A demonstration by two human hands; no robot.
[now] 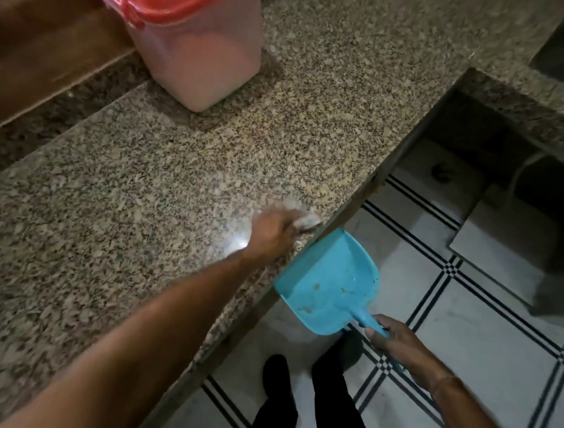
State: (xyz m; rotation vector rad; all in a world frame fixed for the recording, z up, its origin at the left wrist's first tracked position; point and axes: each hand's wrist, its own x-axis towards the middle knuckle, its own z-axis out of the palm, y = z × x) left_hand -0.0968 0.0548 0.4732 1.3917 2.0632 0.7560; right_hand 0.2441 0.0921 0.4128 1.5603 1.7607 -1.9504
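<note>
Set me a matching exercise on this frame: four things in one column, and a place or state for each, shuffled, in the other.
Things
1 left hand
2 right hand
3 dustpan
4 red-lidded container

Place or state
A stands far back on the counter
B grips the blue handle
C held just below the counter's edge, crumbs inside
D holds a pale cloth on the counter

Pairs: 1-D, 2-B, 3-C, 4-A
</note>
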